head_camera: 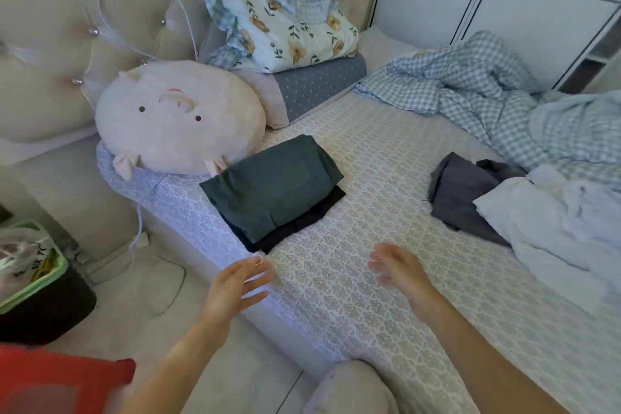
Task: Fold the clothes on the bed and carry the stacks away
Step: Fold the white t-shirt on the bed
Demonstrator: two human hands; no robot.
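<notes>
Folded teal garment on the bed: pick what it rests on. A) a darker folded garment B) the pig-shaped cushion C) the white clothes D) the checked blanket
A: the folded teal garment lies on top of a darker folded garment, whose edges stick out beneath it on the patterned sheet; the pig-shaped cushion sits just beside it.

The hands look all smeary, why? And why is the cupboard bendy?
Head view: both the left hand and right hand are motion-blurred, while the folded stack is sharp; the wide-angle lens bows the cupboard lines.
</notes>
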